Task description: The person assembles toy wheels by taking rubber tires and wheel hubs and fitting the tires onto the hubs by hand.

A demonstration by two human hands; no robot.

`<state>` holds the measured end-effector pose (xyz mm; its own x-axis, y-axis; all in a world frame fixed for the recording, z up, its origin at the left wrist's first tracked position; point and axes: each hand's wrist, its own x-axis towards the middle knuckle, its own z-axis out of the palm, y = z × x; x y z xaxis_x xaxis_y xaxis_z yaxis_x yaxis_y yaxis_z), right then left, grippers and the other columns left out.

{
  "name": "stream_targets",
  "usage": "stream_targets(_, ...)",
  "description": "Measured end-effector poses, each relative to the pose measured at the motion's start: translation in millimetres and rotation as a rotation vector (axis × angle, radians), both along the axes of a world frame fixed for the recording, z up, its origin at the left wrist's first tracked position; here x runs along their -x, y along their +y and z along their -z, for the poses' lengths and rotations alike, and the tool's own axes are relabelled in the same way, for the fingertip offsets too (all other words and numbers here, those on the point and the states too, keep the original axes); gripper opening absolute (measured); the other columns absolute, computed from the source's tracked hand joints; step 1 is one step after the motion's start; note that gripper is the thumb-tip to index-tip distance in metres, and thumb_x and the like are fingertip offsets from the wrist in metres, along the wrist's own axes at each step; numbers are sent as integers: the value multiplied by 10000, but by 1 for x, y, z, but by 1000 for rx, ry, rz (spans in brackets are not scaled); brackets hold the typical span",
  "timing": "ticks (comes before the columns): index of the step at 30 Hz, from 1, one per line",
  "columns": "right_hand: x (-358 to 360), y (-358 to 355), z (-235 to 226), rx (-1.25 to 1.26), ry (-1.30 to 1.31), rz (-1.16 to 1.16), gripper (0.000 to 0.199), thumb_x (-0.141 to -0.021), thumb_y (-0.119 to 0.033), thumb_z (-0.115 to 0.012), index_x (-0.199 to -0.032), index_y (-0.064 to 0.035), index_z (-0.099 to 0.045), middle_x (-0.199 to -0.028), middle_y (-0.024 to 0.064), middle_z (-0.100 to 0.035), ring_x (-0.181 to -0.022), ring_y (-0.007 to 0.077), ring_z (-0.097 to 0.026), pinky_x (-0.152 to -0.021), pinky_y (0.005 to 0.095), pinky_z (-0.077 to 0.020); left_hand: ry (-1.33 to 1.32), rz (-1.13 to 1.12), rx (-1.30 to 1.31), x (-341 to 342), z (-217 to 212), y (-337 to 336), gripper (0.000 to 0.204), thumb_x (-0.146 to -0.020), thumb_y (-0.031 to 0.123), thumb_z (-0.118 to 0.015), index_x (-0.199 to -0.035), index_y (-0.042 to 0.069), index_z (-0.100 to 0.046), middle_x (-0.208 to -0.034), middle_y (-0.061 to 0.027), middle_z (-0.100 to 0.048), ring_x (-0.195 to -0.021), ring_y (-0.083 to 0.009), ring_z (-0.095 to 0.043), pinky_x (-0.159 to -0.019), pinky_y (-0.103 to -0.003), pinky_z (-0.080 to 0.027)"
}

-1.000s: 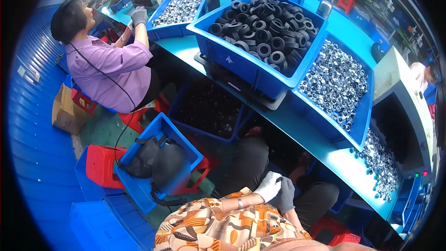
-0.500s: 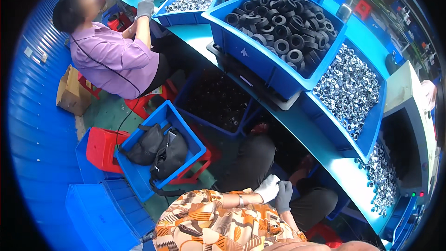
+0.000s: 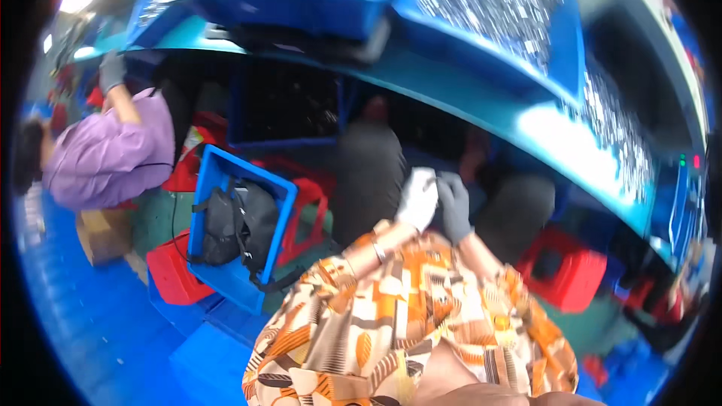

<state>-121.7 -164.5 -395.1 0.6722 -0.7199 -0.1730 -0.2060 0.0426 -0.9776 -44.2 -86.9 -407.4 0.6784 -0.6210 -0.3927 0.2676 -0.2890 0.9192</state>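
Note:
My left hand, in a white glove, and my right hand, in a grey glove, meet in front of my lap. Their fingers are closed and the fingertips come together. A small dark spot shows between them, too blurred to name. Both forearms come up past a patterned orange and cream garment. Beyond the hands are my dark-trousered knees, below the edge of the teal worktable.
On the worktable stand a blue bin of black rings and another bin of shiny small parts. Loose shiny parts lie at right. Black bags fill a low blue crate. Red stools and a person in purple are nearby.
The view has tilted down and swung right, smearing the bins. My hands appear higher in the picture, still together. At right, a red stool shows more fully.

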Motion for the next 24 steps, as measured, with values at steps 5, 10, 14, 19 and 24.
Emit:
stream_targets(5, 12, -18, -4, 10, 42, -36, 218, -887, -81, -531, -1074, 13, -589, -976, 72, -627, -916, 130, -574, -847, 248, -443, -19, 149, -8, -6, -19, -2, 285, -886, 80, -587, -1169, 76, -560, -750, -18, -548, -530, -80, -540, -483, -231, -448)
stream_targets(10, 16, -13, -6, -158, 24, 52, 238, -884, -103, -545, -1082, 25, -575, -966, 47, -614, -924, 119, -560, -858, 249, -433, -57, 139, -42, -3, -29, 2, 197, -868, 86, -619, -1032, 35, -522, -749, -42, -583, -539, -90, -549, -490, -252, -455)
stream_targets(14, 15, -16, -10, -216, 16, 3, 226, -884, -107, -546, -1063, 25, -579, -970, 49, -611, -906, 113, -555, -846, 250, -434, -2, 150, -81, -5, -33, 3, 191, -874, 89, -602, -1022, 29, -498, -714, -45, -581, -530, -107, -562, -481, -268, -463)
stream_targets(19, 15, -13, -11, -43, 6, -78, 180, -900, -125, -541, -998, 18, -589, -928, 60, -603, -867, 99, -549, -771, 235, -448, -49, 269, -134, -10, -41, 2, 200, -910, 109, -545, -1077, 15, -489, -785, -70, -604, -535, -108, -575, -494, -259, -478)
stream_targets(24, 14, 0, -13, -205, 24, -15, 187, -893, -133, -550, -993, 22, -581, -891, 58, -604, -786, 90, -550, -708, 229, -457, -417, 336, -191, -2, -15, 9, 188, -904, 118, -512, -1072, 39, -485, -756, -171, -631, -617, -289, -645, -555, -387, -510)
